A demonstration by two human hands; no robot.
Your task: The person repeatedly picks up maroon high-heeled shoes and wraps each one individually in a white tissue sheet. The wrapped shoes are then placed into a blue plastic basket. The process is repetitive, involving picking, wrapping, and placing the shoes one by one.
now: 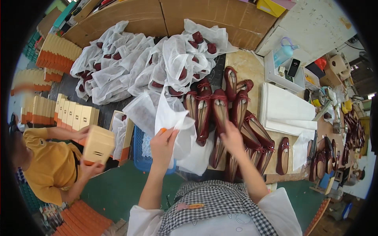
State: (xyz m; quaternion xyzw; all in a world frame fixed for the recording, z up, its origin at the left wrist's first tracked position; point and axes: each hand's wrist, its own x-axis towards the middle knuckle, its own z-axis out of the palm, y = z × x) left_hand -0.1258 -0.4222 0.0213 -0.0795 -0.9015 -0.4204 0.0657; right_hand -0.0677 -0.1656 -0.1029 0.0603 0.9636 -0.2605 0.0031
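My left hand (164, 145) is closed on a thin white cloth shoe bag (169, 114), which hangs loosely up and around the fingers. Something small and orange shows at its fingertips; I cannot make out what. With my right hand (232, 139) I grip the heel end of a dark red ballet flat (219, 103) with a bow on its toe. Around it on the table lie several matching ballet flats (240, 108), close together and partly overlapping. One more flat (282, 155) lies apart at the right.
Bagged shoes (130, 63) heap across the far left. A stack of white cloth bags (281, 108) lies right of the flats. A blue basket (138, 153) stands left of my left hand. A co-worker in yellow (51, 161) holds a cream shoebox (99, 143); more boxes (76, 114) stand behind.
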